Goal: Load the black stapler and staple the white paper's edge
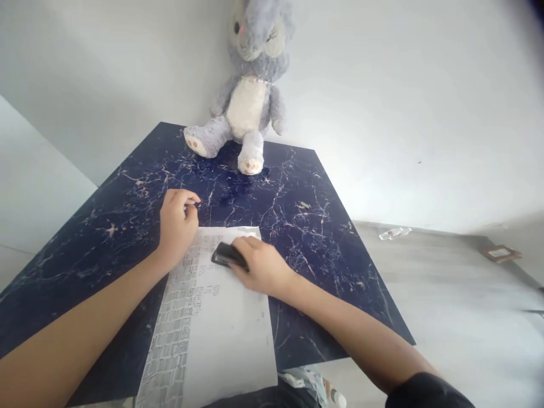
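Note:
My right hand (266,266) is closed around a small black stapler (227,255), which is slightly blurred and held over the upper part of the printed paper sheets (229,334). The sheets lie at the near side of the table, with their lower edge reaching past its edge. Columns of print and a grey, grid-like pattern run along their left part. Beside the sheets' top left corner is my left hand (178,224), fingers curled in and thumb close to the index finger. Whatever may be between those fingers is too small or hidden to name.
A large grey-and-white plush toy (249,107) sits at the far edge of the dark blue marbled table (127,226), against the wall. A small metallic piece (304,205) lies to the right. On the floor are a clear plastic item (395,233) and a brown object (501,253).

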`<state>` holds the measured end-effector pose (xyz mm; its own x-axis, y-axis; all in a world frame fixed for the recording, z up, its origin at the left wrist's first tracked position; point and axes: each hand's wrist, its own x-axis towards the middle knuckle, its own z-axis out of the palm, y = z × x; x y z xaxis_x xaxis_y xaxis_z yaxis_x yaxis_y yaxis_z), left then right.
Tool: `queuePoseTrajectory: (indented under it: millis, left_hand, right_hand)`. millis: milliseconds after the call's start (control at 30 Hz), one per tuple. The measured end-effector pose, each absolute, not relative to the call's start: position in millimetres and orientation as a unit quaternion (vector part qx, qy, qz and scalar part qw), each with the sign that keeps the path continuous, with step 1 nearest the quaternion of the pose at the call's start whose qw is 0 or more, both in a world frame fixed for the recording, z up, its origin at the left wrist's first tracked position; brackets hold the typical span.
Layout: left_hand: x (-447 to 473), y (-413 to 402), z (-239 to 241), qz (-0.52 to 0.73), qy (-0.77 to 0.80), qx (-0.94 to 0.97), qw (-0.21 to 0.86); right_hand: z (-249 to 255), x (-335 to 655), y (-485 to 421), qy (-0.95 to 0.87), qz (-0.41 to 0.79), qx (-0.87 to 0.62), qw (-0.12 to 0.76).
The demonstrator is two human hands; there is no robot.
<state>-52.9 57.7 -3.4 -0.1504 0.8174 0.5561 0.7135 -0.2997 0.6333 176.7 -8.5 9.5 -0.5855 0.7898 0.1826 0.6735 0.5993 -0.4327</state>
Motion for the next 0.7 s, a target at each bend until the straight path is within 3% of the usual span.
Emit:
queuePoseTrajectory:
  millis: [133, 267, 433, 533, 600, 633, 700]
  left_hand:
    - [-54.9, 60.1, -8.5, 0.474, 0.577, 0.662, 0.068]
    - [-47.0, 53.9, -9.8, 0.467, 0.552, 0.686, 0.085]
    - [-42.8, 52.0, -12.5, 0.456, 0.534, 0.704, 0.105]
    - [-43.4, 55.2, -14.7, 0.456, 0.526, 0.708, 0.122]
    - [-43.6, 57.3, -14.2, 0.464, 0.522, 0.705, 0.127]
    - [-43.2, 57.4, -13.1, 0.470, 0.520, 0.702, 0.127]
    - [-40.9, 54.8, -9.9, 0.481, 0.511, 0.702, 0.123]
  right_hand:
    - [6.8, 184.5, -10.1, -0.889, 0.154, -0.404, 0.151]
    - [13.1, 260.1, -1.8, -0.874, 0.178, -0.433, 0.130]
    - [17.1, 347.6, 1.9, -0.810, 0.186, -0.529, 0.170]
    - [17.0, 366.3, 17.1, -0.793, 0.234, -0.500, 0.258]
    - [13.4, 367.7, 37.1, -0.779, 0.200, -0.509, 0.308]
    - [9.7, 365.9, 49.1, -0.783, 0.171, -0.520, 0.297]
    - [-1.3, 358.4, 73.8, -0.819, 0.130, -0.527, 0.187]
